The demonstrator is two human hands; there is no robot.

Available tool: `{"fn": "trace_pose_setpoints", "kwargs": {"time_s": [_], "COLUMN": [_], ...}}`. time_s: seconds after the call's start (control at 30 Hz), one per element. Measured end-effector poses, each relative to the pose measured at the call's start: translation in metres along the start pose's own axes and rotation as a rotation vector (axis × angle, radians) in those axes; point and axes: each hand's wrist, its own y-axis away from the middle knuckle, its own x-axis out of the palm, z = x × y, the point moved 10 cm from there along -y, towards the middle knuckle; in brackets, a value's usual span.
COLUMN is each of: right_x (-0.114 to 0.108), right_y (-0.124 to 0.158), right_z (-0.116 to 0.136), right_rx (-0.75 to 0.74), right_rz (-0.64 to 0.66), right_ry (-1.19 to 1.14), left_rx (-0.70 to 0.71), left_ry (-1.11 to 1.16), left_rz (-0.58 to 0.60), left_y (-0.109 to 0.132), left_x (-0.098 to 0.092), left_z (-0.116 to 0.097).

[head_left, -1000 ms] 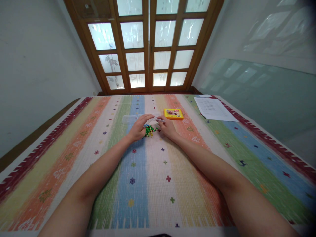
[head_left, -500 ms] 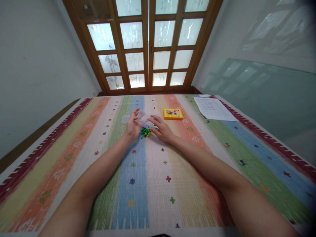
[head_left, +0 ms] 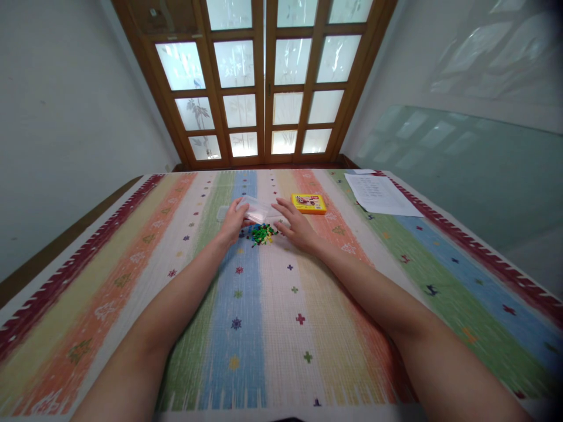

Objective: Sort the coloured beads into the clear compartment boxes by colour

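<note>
A small heap of tiny green, yellow and blue pieces lies on the striped cloth. My left hand is closed on a clear plastic container, held just above and behind the heap. To the right of the heap my right hand rests on the cloth, its fingers stretched out toward the container and holding nothing. Another clear plastic piece lies flat behind my left hand.
A yellow box lies behind my right hand. A printed sheet of paper lies at the far right of the cloth. Wooden glazed doors stand beyond the table, and a glass pane leans at the right.
Both hands first met over the heap. My left hand then lifted the clear container up and to the left. My right hand let go and now lies open beside the heap.
</note>
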Motion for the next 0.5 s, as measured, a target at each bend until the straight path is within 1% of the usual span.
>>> {"fn": "trace_pose_setpoints", "kwargs": {"time_s": [0.07,0.13,0.2,0.27,0.33,0.4,0.43,0.47,0.5], "right_x": [-0.019,-0.038,-0.051,-0.057,-0.056,-0.052,-0.051,-0.05,-0.05], "right_y": [0.0,0.005,0.013,0.021,0.028,0.031,0.031,0.03,0.03], "right_z": [-0.039,-0.085,-0.125,-0.154,-0.172,-0.177,-0.177,-0.175,-0.174], "right_rx": [0.113,0.253,0.353,0.416,0.463,0.478,0.479,0.479,0.481], "right_rz": [-0.078,-0.119,-0.09,-0.035,0.035,0.083,0.092,0.093,0.088], "right_ry": [0.08,0.201,0.306,0.383,0.4,0.407,0.419,0.438,0.462], "left_rx": [0.082,0.118,0.137,0.142,0.098,0.014,-0.019,-0.036,-0.02], "left_ry": [-0.01,-0.013,0.012,0.016,0.001,-0.056,-0.111,-0.189,-0.275], "left_rz": [-0.105,-0.24,-0.379,-0.509,-0.614,-0.704,-0.727,-0.719,-0.667], "left_y": [-0.011,-0.021,-0.028,-0.032,-0.033,-0.031,-0.03,-0.03,-0.033], "left_x": [-0.028,-0.066,-0.107,-0.145,-0.178,-0.204,-0.214,-0.22,-0.221], "left_z": [-0.016,-0.028,-0.034,-0.036,-0.03,-0.018,-0.014,-0.011,-0.012]}}
